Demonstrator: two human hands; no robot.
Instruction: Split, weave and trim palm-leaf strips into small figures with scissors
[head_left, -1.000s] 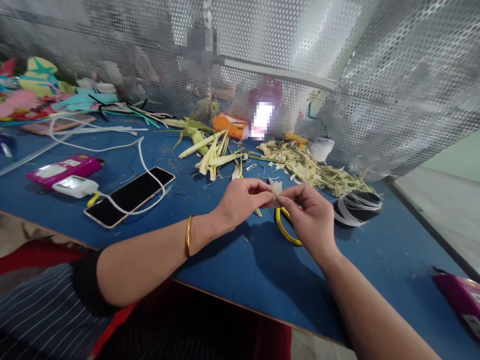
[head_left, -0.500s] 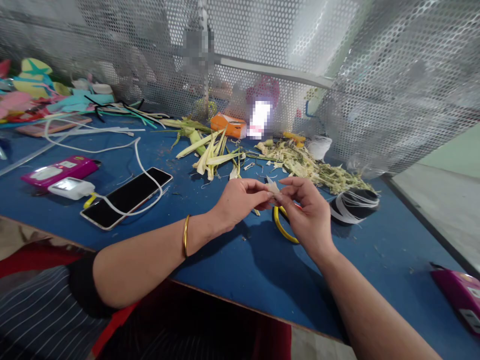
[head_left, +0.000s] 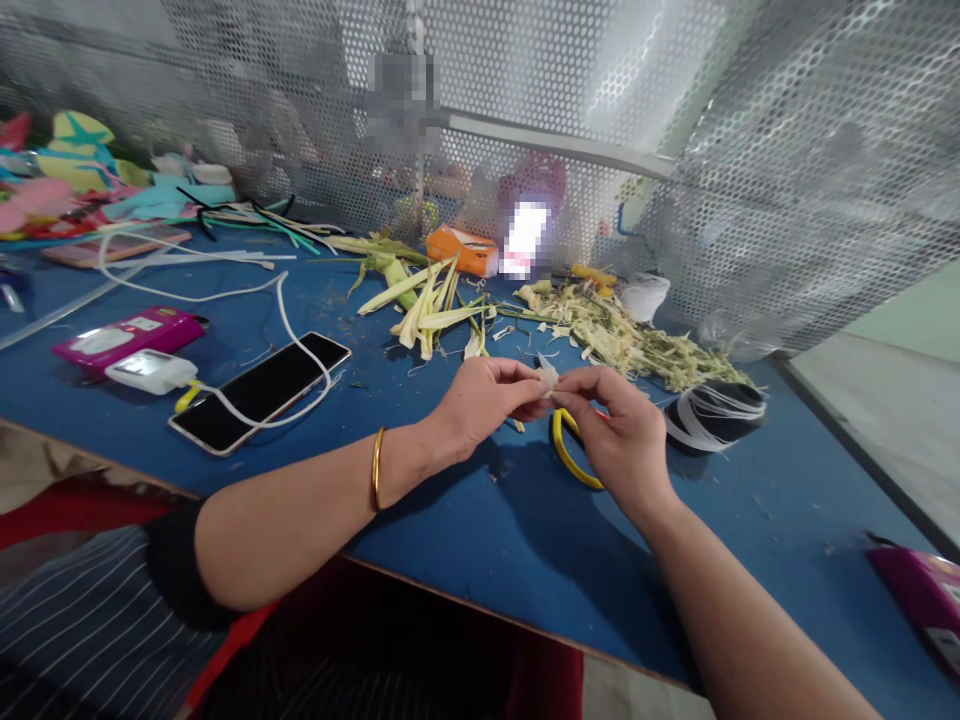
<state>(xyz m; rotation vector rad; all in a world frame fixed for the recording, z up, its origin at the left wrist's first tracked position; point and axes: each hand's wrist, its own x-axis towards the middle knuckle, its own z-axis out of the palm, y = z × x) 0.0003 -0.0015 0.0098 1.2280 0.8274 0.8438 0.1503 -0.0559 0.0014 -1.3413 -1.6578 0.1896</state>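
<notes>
In front of me, above the blue table (head_left: 465, 540), my left hand (head_left: 484, 405) pinches a small pale piece of what looks like dried husk (head_left: 547, 372). My right hand (head_left: 622, 430) meets it from the other side, thumb and index finger closed on the same piece. Most of the piece is hidden by the fingertips. Under my right hand lies a yellow loop handle with a bit of red (head_left: 568, 455), perhaps scissors; the rest of it is covered. Beyond my hands lie pale green husk strips (head_left: 427, 312).
A pile of shredded husk (head_left: 600, 325) and a black spool with white thread (head_left: 716, 415) lie right. Left are a phone (head_left: 259, 395), a white cable (head_left: 283, 310) and a purple device (head_left: 131, 335). An orange box (head_left: 461, 250) stands before the perforated metal screen (head_left: 540, 90).
My right index finger, lifted a little before, has come down against the thumb on the pale piece. The whole view has shifted slightly; the things on the table lie as before.
</notes>
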